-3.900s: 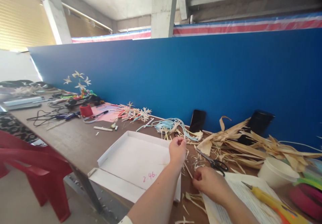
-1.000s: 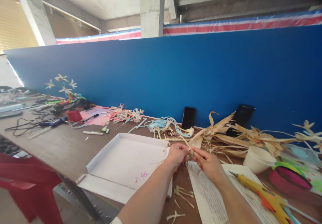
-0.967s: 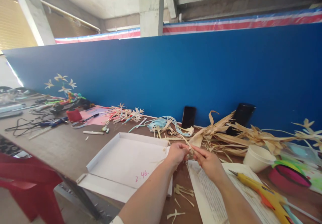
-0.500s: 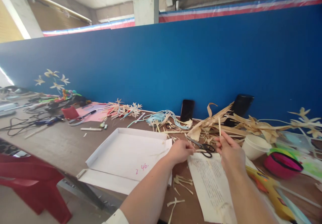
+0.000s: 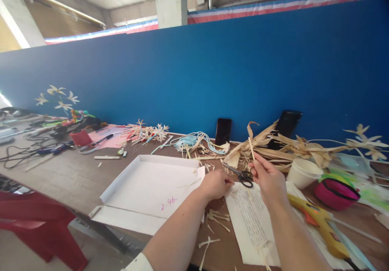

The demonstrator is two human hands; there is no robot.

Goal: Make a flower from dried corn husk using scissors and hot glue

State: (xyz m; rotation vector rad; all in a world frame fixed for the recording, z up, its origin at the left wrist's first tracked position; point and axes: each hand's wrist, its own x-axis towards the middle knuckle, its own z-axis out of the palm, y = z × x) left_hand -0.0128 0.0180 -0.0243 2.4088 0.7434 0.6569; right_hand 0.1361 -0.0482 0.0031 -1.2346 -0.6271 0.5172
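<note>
My right hand (image 5: 269,179) is raised a little above the table, pinching a thin dried husk strip (image 5: 251,148) that points upward. My left hand (image 5: 216,184) rests low at the edge of a printed paper sheet (image 5: 252,222), fingers closed in a pinch on something too small to make out. Black-handled scissors (image 5: 241,174) lie on the table between the two hands. A heap of dried husks (image 5: 282,147) lies just behind them.
A shallow white box lid (image 5: 146,183) marked in pink lies left of my hands. A yellow glue gun (image 5: 316,218), a white cup (image 5: 300,173) and a pink bowl (image 5: 336,190) sit to the right. Two phones (image 5: 223,131) lean on the blue partition (image 5: 212,80). Red chair (image 5: 39,226) at left.
My hands, joined on a strip a second ago, have parted: the right hand lifted away to the right with the strip, and the left dropped to the paper's edge. The view shifted right.
</note>
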